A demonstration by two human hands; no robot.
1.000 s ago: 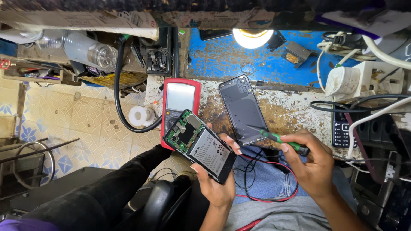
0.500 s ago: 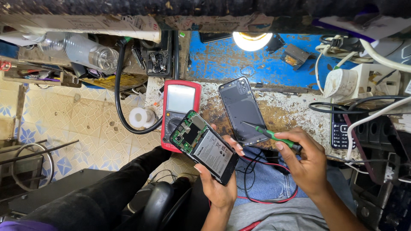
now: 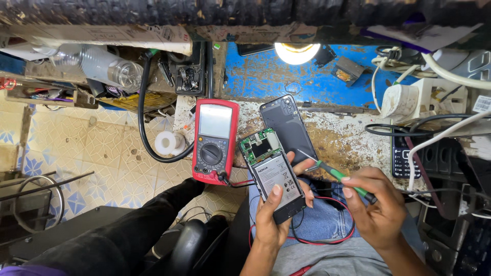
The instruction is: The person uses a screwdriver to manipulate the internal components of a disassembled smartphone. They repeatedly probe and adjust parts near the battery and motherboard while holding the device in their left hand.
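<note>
— Over my lap, what's held?
— My left hand (image 3: 276,217) has its fingers clamped on the opened phone (image 3: 272,174), just below the worktop (image 3: 348,128).
— And the right?
— My right hand (image 3: 376,207) pinches the green screwdriver (image 3: 337,175); the red multimeter (image 3: 215,140) lies beside the phone.
</note>
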